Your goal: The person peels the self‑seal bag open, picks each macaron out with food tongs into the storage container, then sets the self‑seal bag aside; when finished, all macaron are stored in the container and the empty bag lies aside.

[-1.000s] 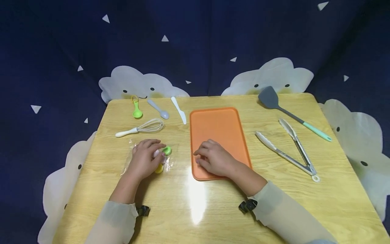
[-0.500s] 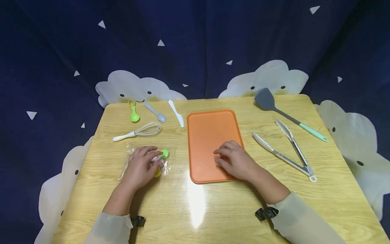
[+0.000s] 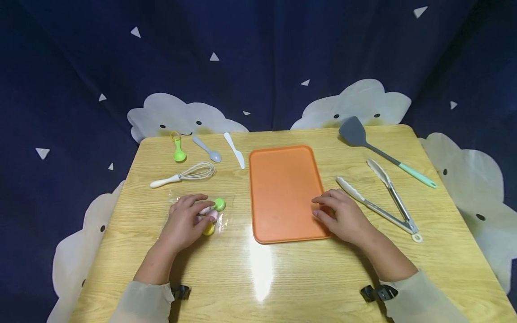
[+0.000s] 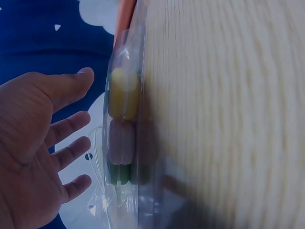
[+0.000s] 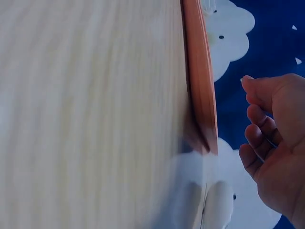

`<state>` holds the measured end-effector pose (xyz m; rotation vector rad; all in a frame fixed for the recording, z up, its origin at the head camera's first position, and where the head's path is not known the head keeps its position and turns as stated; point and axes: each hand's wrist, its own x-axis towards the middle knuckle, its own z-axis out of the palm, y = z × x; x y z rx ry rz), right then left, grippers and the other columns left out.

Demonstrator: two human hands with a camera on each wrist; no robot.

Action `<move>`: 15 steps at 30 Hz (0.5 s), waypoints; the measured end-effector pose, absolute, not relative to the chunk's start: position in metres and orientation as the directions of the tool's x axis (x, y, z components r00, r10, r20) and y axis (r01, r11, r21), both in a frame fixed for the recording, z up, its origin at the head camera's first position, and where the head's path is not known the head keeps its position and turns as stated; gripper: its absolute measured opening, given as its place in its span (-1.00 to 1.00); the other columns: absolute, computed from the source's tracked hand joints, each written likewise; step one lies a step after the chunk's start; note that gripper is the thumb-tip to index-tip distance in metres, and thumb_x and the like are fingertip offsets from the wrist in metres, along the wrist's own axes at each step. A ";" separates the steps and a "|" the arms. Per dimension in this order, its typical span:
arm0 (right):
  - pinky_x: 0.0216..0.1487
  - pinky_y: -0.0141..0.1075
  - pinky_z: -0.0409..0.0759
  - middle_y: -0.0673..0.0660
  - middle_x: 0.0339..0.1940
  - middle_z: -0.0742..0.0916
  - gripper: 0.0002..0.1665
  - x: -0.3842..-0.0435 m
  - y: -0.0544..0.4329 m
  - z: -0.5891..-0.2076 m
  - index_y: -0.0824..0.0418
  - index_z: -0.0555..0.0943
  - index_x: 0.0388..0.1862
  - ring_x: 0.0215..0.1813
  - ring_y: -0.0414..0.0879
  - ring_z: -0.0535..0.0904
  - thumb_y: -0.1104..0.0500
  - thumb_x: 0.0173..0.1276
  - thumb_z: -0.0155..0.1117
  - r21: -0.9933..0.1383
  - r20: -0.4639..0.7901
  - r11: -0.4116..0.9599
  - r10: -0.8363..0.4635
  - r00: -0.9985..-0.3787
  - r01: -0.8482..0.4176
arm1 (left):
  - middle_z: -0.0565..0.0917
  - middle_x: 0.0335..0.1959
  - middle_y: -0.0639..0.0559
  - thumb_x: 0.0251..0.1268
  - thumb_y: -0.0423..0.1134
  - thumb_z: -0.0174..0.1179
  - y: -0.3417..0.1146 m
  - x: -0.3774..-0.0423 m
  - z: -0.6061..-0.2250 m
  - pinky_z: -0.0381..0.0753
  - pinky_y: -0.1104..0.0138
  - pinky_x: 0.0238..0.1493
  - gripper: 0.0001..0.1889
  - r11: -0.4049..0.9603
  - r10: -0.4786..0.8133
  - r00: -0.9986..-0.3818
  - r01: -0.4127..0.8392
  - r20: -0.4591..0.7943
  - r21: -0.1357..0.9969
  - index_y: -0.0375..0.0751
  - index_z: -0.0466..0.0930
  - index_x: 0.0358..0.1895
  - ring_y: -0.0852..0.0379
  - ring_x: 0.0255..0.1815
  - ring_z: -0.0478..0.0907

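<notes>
My left hand (image 3: 185,222) hovers over a clear plastic bag (image 4: 125,50) on the table, fingers spread and loosely bent. In the left wrist view a gap separates the hand from the bag. Inside the bag are what look like macarons: a yellow macaron (image 4: 125,95), a pinkish one and a green macaron (image 3: 219,204); the hand covers part of them in the head view. My right hand (image 3: 343,215) is above the right edge of the orange tray (image 3: 282,193), holding nothing, its fingers relaxed. The right wrist view shows it apart from the tray.
Metal tongs (image 3: 385,218) lie spread at the right, with a grey spatula (image 3: 379,149) behind them. At the back left are a whisk (image 3: 183,175), green measuring spoons (image 3: 179,154), a grey spoon (image 3: 208,150) and a white knife (image 3: 235,151).
My right hand has moved right, from over the tray's left half to its right edge. The left hand stays over the bag, and the head view has shifted slightly.
</notes>
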<state>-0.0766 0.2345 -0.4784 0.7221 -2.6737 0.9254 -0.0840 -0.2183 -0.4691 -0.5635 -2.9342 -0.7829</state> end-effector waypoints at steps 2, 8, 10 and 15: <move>-0.23 -0.19 0.55 0.05 -0.11 0.73 -0.69 -0.074 0.242 -0.480 0.21 0.77 -0.01 -0.10 -0.08 0.57 0.23 0.26 0.57 -0.514 0.368 0.690 -0.360 -0.857 -0.510 | 0.57 0.33 -0.11 0.31 -0.12 0.45 -0.219 -0.083 -0.469 0.16 -0.26 0.34 -0.61 0.805 0.337 -0.931 0.362 0.141 0.470 -0.03 0.72 0.18 -0.20 0.42 0.36; -0.21 -0.19 0.54 0.03 -0.07 0.72 -0.65 -0.064 0.264 -0.479 0.21 0.76 0.00 -0.03 -0.08 0.57 0.25 0.23 0.59 -0.510 0.366 0.730 -0.293 -0.883 -0.454 | 0.59 0.30 -0.11 0.22 -0.13 0.51 -0.222 -0.081 -0.470 0.16 -0.26 0.37 -0.57 0.804 0.345 -0.929 0.367 0.136 0.468 -0.04 0.73 0.16 -0.22 0.40 0.38; -0.18 -0.20 0.53 0.03 -0.07 0.72 -0.65 -0.061 0.272 -0.479 0.21 0.76 0.00 -0.01 -0.07 0.58 0.26 0.22 0.60 -0.507 0.370 0.740 -0.276 -0.887 -0.442 | 0.59 0.29 -0.12 0.20 -0.12 0.53 -0.224 -0.082 -0.471 0.17 -0.28 0.36 -0.56 0.808 0.356 -0.926 0.372 0.125 0.458 -0.03 0.73 0.16 -0.24 0.40 0.38; -0.12 -0.26 0.46 0.06 -0.11 0.74 -0.64 -0.055 0.292 -0.479 0.21 0.76 -0.02 0.00 -0.04 0.59 0.30 0.18 0.60 -0.485 0.401 0.765 -0.236 -0.885 -0.424 | 0.60 0.26 -0.11 0.21 -0.09 0.53 -0.225 -0.083 -0.473 0.18 -0.29 0.32 -0.59 0.813 0.379 -0.920 0.381 0.097 0.440 0.02 0.74 0.14 -0.27 0.38 0.39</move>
